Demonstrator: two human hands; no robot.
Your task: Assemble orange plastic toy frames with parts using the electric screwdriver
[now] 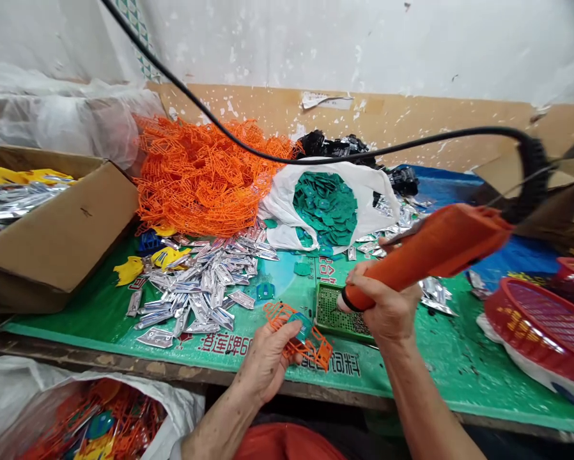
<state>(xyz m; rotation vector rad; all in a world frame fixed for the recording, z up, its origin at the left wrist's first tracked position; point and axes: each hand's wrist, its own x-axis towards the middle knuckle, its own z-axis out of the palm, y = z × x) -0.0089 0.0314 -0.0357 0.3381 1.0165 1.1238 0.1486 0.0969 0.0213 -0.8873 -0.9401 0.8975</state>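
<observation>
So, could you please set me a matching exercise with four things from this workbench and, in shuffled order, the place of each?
Things:
1. Orange tool
2. Pile of green pieces
3. Red baskets
4. Single orange frame

Places:
A. In the open white bag
B. Between the thumb and fingers of the left hand
C. Gripped in the right hand
D. At the right end of the workbench

Right pairs: 1-C, 2-A, 3-D, 4-B
</observation>
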